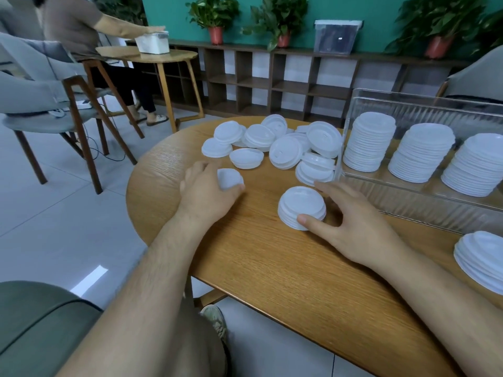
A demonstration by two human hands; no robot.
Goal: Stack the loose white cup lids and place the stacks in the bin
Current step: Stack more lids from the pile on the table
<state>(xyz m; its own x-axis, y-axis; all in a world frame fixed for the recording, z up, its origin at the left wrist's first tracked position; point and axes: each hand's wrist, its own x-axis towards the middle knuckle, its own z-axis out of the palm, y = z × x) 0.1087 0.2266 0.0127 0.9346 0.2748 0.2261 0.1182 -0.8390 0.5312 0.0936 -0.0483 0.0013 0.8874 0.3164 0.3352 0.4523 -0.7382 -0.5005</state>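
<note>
Several loose white cup lids [275, 144] lie in a heap at the far side of the wooden table [261, 268]. My left hand [208, 190] grips a single white lid [230, 178] just above the table, near the heap. My right hand [351, 217] holds a short stack of lids [300, 206] standing on the table, thumb at its near side and fingers round its far side. The clear plastic bin [424, 210] stands to the right and holds three tall lid stacks [422, 152].
Another low stack of lids [481, 258] sits at the table's right edge, near the bin. A grey chair [49, 104] stands to the left on the tiled floor. Beyond it a person sits at a second wooden table [152, 54]. Shelves and potted plants line the back wall.
</note>
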